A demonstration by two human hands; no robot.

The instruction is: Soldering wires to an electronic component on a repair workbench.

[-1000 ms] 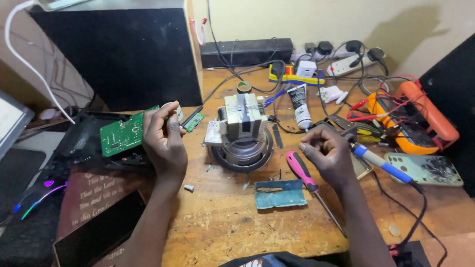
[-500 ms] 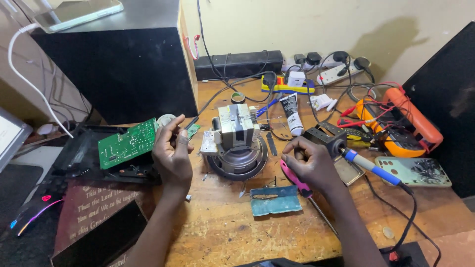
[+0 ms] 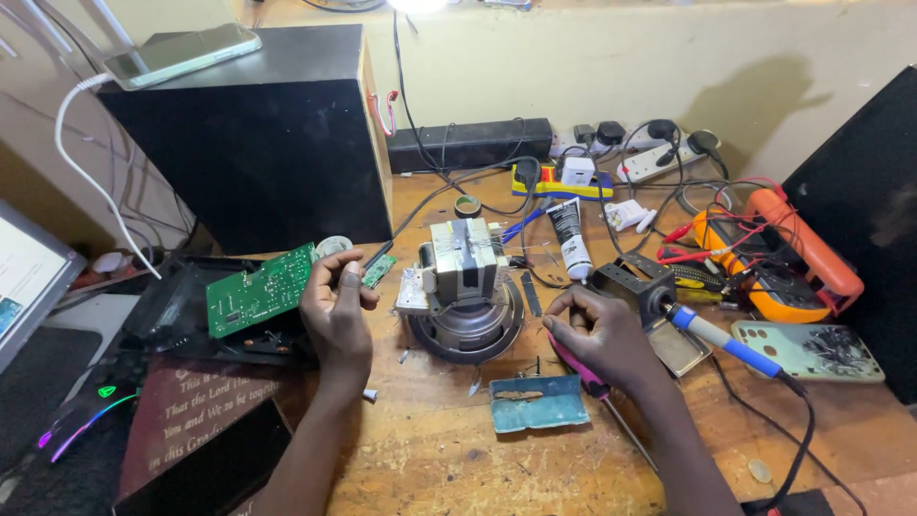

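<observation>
While our left hand pinches the green circuit board near the table's left edge, our right hand rests curled, empty, beside the transformer; the thin grip risks dropping the board.

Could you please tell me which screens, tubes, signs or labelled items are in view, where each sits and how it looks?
Lit monitor screen: far left edge, angled, pale white.
Smartphone: flat on the black speaker cabinet, glossy greenish screen.
Dark red plaque with pale lettering: bottom left, below the left hand.
White-and-black tube: lying behind the right hand.
</observation>
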